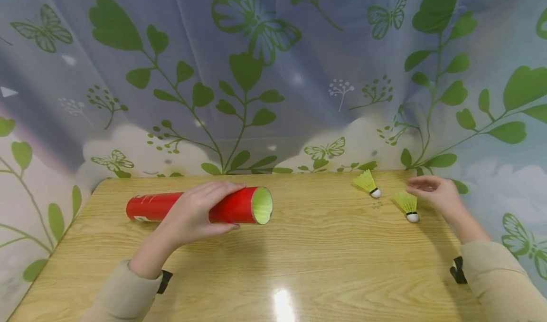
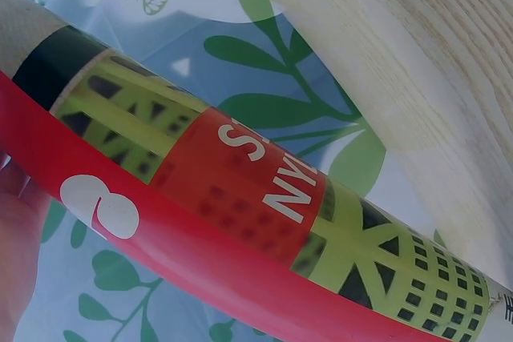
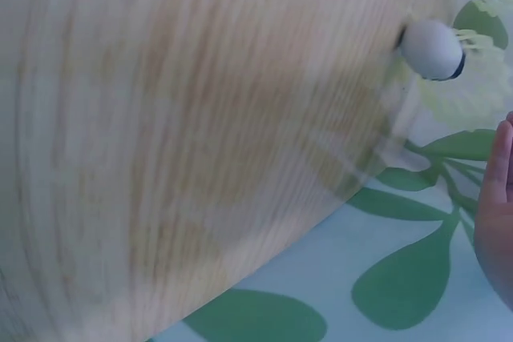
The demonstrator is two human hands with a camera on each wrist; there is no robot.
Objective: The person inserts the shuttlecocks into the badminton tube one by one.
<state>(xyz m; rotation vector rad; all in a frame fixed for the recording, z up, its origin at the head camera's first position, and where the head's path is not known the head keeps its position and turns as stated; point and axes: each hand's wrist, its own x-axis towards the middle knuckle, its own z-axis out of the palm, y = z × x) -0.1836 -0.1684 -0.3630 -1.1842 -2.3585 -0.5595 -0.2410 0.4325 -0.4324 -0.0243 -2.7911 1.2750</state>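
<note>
My left hand (image 1: 192, 215) grips a red shuttlecock tube (image 1: 235, 209) from above, thumb on the near side and fingers over the far side. The tube lies sideways, its open end facing right with a yellow-green inside. The left wrist view has the printed side of the tube (image 2: 240, 190) close up, with white letters and a lime pattern. At the right, my right hand (image 1: 440, 196) hovers beside a yellow shuttlecock (image 1: 408, 205) with a white cork, its fingers loosely bent and holding nothing. Farther left and back lies a second yellow shuttlecock (image 1: 367, 184).
Everything lies on a light wood-grain table (image 1: 316, 250). A curtain (image 1: 273, 99) printed with green leaves and butterflies hangs along the table's back edge and sides. The right shuttlecock is close to the table's right edge.
</note>
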